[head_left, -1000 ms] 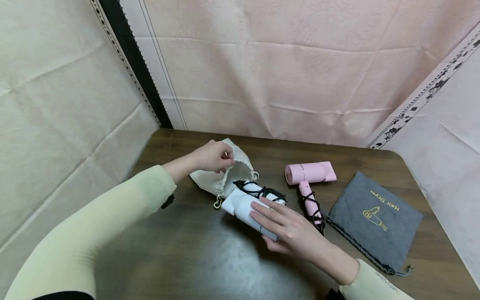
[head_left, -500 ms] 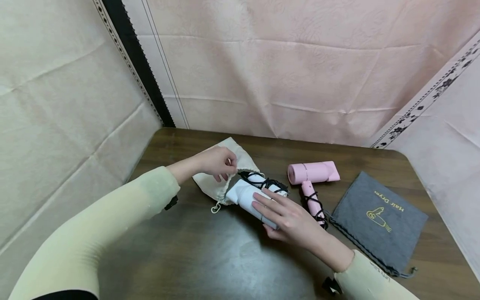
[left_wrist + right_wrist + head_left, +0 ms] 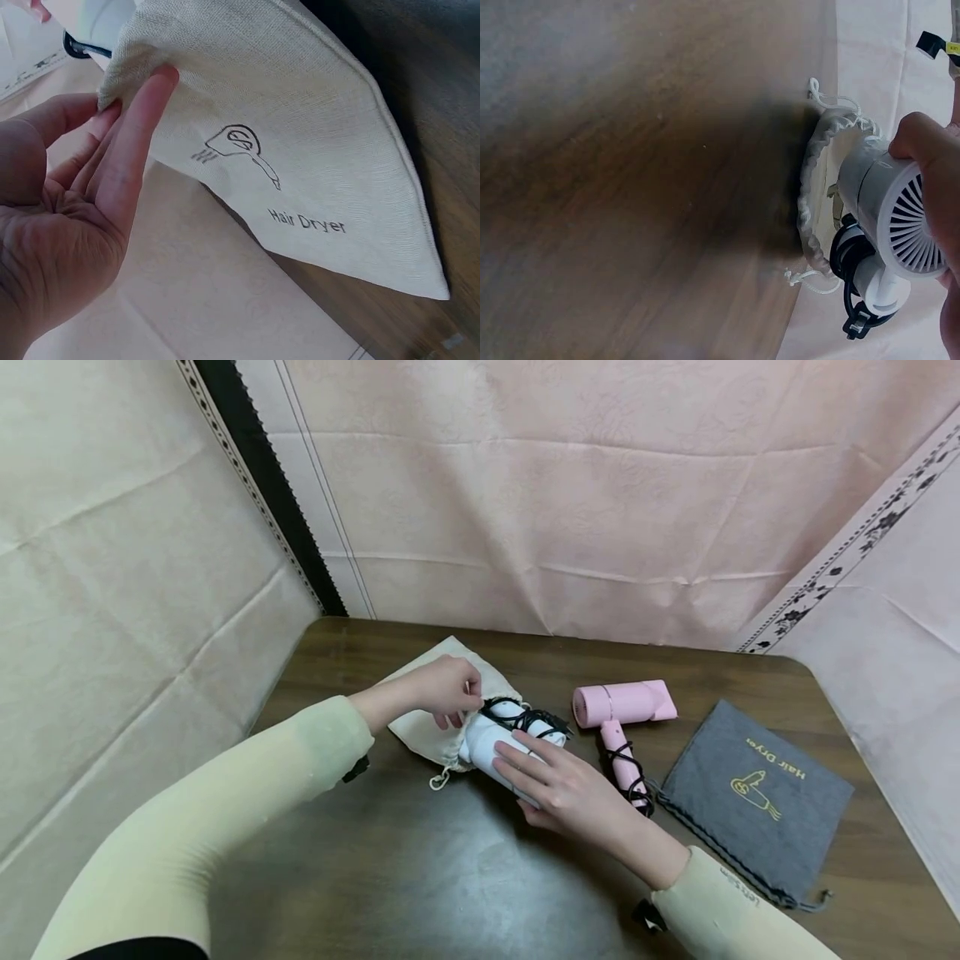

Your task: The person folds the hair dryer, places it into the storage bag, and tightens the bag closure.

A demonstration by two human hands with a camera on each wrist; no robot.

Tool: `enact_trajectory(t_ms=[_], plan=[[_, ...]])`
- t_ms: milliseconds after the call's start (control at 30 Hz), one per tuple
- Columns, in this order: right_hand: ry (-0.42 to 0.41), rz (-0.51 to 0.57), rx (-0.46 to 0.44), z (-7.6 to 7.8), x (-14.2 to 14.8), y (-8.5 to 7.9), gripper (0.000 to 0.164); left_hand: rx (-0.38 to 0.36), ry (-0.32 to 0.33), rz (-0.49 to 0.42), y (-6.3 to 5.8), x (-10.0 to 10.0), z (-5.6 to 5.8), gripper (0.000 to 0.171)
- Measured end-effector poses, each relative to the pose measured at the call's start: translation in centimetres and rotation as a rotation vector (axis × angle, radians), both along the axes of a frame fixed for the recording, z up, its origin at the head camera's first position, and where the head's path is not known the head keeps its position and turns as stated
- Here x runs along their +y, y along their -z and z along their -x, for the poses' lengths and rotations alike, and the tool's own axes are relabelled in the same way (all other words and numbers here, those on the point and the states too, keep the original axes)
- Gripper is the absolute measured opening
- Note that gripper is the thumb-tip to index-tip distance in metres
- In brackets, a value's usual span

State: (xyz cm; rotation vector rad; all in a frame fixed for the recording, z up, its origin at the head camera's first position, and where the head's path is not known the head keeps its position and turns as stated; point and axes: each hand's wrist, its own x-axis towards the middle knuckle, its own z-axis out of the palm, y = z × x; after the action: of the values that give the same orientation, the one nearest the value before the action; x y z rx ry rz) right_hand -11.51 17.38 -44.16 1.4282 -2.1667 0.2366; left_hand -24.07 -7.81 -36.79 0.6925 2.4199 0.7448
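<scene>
A white hair dryer (image 3: 486, 746) lies with its nozzle end inside a cream drawstring bag (image 3: 423, 732); a black cord is wound about its folded handle. My right hand (image 3: 566, 789) grips the dryer's rear body, thumb on the near side; the slotted rear end (image 3: 913, 225) shows in the right wrist view. At the bag's mouth, my left hand (image 3: 448, 687) pinches the rim between thumb and fingers. The left wrist view shows the bag's printed side (image 3: 277, 142), marked "Hair Dryer". The nozzle itself is hidden by the cloth.
To the right, a pink hair dryer (image 3: 622, 703) lies with a black cord around its handle. Beside it rests a flat dark grey drawstring bag (image 3: 757, 802) with yellow print. Everything lies on a brown wooden table (image 3: 420, 877), with pale cloth hanging behind it.
The white hair dryer has moved left and deeper into the cream bag, my right hand travelling with it. My left hand has shifted slightly right along the bag's mouth.
</scene>
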Motion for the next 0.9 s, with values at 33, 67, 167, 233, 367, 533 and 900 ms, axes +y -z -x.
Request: enact_trajectory(t_ms=[33,67,167,233,367,533,900], plan=[[0.001,0.002,-0.002,0.1,-0.1,0.1,0.069,0.009,-0.005,0.005,0.0,0.1,-0.1,0.016],[0.001,0.001,-0.003,0.3,-0.1,0.1,0.069,0.018,-0.011,0.012,-0.1,0.2,-0.2,0.016],[-0.001,-0.003,0.002,0.5,-0.3,0.4,0.068,0.038,-0.028,0.032,-0.2,0.6,-0.4,0.017],[-0.002,-0.008,0.011,0.6,-0.5,0.7,0.067,0.052,-0.035,0.044,-0.2,0.9,-0.5,0.018],[-0.004,-0.022,0.029,0.6,-0.9,1.1,0.064,0.107,-0.033,0.074,-0.1,1.6,-0.6,0.02],[-0.011,-0.041,0.042,0.8,-1.4,1.3,0.063,0.172,-0.003,0.13,-0.2,2.3,-0.9,0.022],[0.017,-0.021,0.011,1.8,-1.5,1.7,0.066,0.087,-0.02,0.08,-1.0,2.4,-0.9,0.025]])
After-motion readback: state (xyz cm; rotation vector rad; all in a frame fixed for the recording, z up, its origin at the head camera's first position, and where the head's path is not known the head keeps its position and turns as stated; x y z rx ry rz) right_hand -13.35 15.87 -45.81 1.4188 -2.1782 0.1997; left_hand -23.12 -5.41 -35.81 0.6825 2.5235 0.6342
